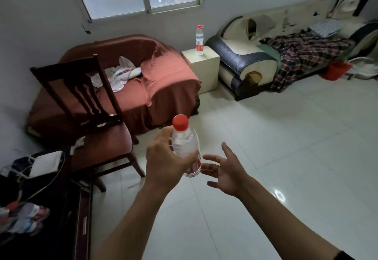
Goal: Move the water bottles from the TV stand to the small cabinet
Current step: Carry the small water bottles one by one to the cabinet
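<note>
My left hand [165, 161] grips a clear water bottle [185, 143] with a red cap, held upright in mid-air over the tiled floor. My right hand [227, 169] is open just to the right of the bottle's base, fingers spread, not touching it. Across the room stands a small cream cabinet [204, 69] between two sofas. A second water bottle [199, 39] with a red cap and red label stands upright on its top. The dark TV stand [77, 223] is at the lower left edge.
A dark wooden chair [98, 128] stands left of my hands. Behind it is a sofa under a rust-red cover [163, 79]. A cream and dark sofa with a plaid blanket [302, 55] lies at right. A red bucket [337, 70] sits beside it. Clothes clutter the lower left.
</note>
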A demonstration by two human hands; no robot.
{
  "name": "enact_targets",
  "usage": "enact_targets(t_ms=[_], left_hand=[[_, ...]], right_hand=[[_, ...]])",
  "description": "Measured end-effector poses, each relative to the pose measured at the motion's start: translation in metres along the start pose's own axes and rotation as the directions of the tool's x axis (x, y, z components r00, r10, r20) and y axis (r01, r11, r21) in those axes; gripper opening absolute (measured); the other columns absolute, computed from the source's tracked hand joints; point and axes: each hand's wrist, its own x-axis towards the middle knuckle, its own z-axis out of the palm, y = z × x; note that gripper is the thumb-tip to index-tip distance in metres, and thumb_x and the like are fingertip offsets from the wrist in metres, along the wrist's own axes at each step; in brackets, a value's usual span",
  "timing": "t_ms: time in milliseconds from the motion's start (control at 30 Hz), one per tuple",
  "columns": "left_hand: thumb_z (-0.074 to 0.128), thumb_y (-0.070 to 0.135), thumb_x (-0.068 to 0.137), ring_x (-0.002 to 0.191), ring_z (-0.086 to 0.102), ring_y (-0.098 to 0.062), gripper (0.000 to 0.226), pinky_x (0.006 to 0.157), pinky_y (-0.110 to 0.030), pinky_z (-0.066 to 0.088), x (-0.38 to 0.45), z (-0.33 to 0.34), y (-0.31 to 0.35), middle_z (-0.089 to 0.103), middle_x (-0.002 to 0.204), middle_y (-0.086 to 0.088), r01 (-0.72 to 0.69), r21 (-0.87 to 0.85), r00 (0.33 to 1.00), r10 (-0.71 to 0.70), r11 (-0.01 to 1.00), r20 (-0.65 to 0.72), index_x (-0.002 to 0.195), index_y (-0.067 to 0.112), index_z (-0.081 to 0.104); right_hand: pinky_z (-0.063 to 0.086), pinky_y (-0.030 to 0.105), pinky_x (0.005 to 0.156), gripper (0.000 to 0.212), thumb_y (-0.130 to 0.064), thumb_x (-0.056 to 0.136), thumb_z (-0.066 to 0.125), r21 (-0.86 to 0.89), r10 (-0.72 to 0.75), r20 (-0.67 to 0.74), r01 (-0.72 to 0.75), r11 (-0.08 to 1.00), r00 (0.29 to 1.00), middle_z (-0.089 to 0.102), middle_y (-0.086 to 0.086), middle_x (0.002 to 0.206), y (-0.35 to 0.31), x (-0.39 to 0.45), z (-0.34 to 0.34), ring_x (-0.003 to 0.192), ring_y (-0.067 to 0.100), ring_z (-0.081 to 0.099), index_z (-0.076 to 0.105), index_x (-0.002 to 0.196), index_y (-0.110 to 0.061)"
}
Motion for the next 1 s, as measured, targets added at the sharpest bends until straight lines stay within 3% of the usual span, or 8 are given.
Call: enact_targets(t_ms=[267,433,600,700,1000], left_hand=[[0.093,0.035,0.059,0.087,0.065,-0.009,0.061,0.076,-0.029,0.057,0.062,0.088,0.024,0.068,0.099,0.008,-0.074,-0.070,0.992,0.081,0.995,0.095,0.111,0.025,0.062],[0.094,0.031,0.061,0.087,0.065,-0.012,0.062,0.074,-0.017,0.053,0.120,0.141,0.023,0.068,0.101,0.004,-0.116,-0.143,0.980,0.137,0.983,0.145,0.113,0.019,0.063],[0.093,0.034,0.061,0.088,0.064,-0.015,0.061,0.077,-0.037,0.059,0.200,0.186,0.021,0.067,0.101,0.003,-0.163,-0.227,0.966,0.202,0.960,0.163,0.112,0.021,0.060],[0.092,0.034,0.061,0.091,0.063,-0.016,0.065,0.079,-0.040,0.059,0.249,0.210,0.020,0.067,0.104,0.002,-0.167,-0.261,0.961,0.216,0.951,0.172,0.115,0.018,0.060],[0.085,0.041,0.058,0.081,0.060,-0.009,0.063,0.071,-0.020,0.052,0.366,0.284,0.029,0.066,0.100,0.006,-0.203,-0.250,0.926,0.268,0.947,0.265,0.112,0.019,0.062]], right_hand=[[0.029,0.054,0.111,0.070,-0.068,0.094,0.029,0.044,-0.024,-0.085,0.028,0.999,0.996,0.064,0.010,0.123,-0.064,0.022,-0.066,0.117,0.029,0.056,0.064,0.121,-0.014],[0.034,0.049,0.098,0.068,-0.068,0.094,0.029,0.049,-0.043,-0.152,0.051,0.997,0.988,0.064,0.008,0.119,-0.114,0.055,-0.092,0.108,0.028,0.057,0.063,0.121,-0.016],[0.031,0.052,0.107,0.068,-0.069,0.093,0.029,0.023,-0.078,-0.241,0.086,0.996,0.967,0.064,0.007,0.121,-0.187,0.088,-0.102,0.111,0.029,0.057,0.062,0.123,-0.017],[0.028,0.055,0.112,0.067,-0.068,0.094,0.028,0.013,-0.096,-0.264,0.103,0.995,0.960,0.063,0.008,0.126,-0.230,0.112,-0.105,0.118,0.030,0.055,0.060,0.125,-0.017],[0.031,0.055,0.111,0.069,-0.069,0.093,0.029,0.089,-0.070,-0.251,0.095,0.991,0.965,0.062,0.008,0.129,-0.329,0.189,-0.139,0.121,0.032,0.054,0.060,0.127,-0.018]])
